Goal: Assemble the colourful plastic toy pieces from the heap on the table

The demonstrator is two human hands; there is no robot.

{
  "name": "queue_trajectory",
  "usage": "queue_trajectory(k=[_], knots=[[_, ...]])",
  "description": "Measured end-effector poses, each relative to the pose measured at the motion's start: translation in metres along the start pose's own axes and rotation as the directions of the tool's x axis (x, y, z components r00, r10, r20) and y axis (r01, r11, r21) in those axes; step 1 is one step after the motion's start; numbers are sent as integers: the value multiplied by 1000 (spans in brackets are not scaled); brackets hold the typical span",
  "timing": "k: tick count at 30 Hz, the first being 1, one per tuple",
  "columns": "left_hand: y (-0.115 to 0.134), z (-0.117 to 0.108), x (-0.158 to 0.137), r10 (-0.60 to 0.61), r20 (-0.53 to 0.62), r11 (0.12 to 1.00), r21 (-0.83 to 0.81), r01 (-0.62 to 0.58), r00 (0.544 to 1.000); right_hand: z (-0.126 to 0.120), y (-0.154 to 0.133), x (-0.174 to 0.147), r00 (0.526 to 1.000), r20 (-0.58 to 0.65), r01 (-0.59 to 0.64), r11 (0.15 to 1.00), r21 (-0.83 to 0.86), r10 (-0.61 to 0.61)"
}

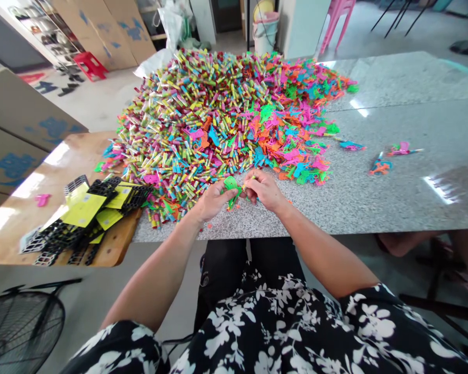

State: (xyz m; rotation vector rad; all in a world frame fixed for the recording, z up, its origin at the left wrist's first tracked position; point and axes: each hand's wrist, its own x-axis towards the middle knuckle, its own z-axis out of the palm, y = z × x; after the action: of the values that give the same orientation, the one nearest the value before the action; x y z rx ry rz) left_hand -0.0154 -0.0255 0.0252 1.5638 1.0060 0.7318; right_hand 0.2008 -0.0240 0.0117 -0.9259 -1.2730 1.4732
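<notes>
The left grip [213, 201] pinches a bright green plastic piece [231, 183], its latticed part upright between thumb and fingers. Just right of it, the right grip [269, 192] is pressed together at the fingertips on a small yellow-ended tube [245, 185], held close against the green piece; whether the two are joined cannot be told. Both hands are above the near edge of the speckled grey tabletop [374, 205], with the green piece in the middle, between them. Small orange bits [209, 226] lie on the stone below the left grip.

Directly beyond the hands spreads a large heap of small tubes [203, 98] in yellow, red, blue and pink. Its right side runs into a heap of plastic pieces [292, 150] in orange, pink, blue and green. Farther right, apart from the heaps, lie a blue piece [351, 146], an orange-and-blue piece [381, 166] and a pink piece [402, 149].

To the left, black lattice strips [68, 236] and yellow cards [83, 209] are stacked loosely on a wooden tabletop [3, 239], with a small bright pink piece [42, 199] left of them. A black fan [19, 332] stands at the near left, and cardboard boxes [23, 124] behind that wooden surface. At the far side are a red stool [90, 65] on the left and a pale bucket [265, 36] near the middle.
</notes>
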Motion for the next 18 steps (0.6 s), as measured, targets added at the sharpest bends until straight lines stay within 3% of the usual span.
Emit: queue_trajectory(k=[3, 6, 8, 10, 11, 12, 14, 15, 16, 17, 18], knots=[[10, -2, 3, -52, 155, 992, 121, 33, 987, -5, -1, -4, 995, 101, -11, 999, -35, 14], [15, 8, 13, -123, 284, 989, 112, 95, 951, -14, 1, -9, 995, 96, -27, 999, -37, 30], [13, 19, 25, -152, 227, 987, 96, 133, 962, -29, 3, -11, 999, -1, -54, 998, -29, 54], [6, 30, 38, -183, 54, 965, 198, 169, 982, -58, 2, -13, 972, -229, -62, 998, 6, 61], [2, 35, 44, -184, -41, 935, 300, 188, 982, -77, 0, -13, 922, -385, -34, 998, 44, 48], [-2, 41, 48, -167, -116, 884, 422, 201, 979, -97, -3, -14, 830, -557, 29, 996, 88, 25], [-9, 50, 54, -102, -164, 727, 661, 186, 981, -136, -9, -15, 571, -821, 235, 955, 179, 13], [-12, 54, 54, -74, -148, 640, 751, 161, 986, -150, -10, -15, 486, -873, 299, 932, 203, 34], [-14, 58, 55, -61, -120, 566, 814, 133, 991, -158, -10, -15, 450, -892, 310, 928, 209, 51], [-15, 61, 54, -61, -91, 513, 852, 110, 994, -161, -8, -14, 468, -883, 272, 942, 195, 47], [-15, 64, 54, -63, -72, 478, 873, 94, 995, -158, -5, -12, 532, -846, 194, 968, 159, 33]])
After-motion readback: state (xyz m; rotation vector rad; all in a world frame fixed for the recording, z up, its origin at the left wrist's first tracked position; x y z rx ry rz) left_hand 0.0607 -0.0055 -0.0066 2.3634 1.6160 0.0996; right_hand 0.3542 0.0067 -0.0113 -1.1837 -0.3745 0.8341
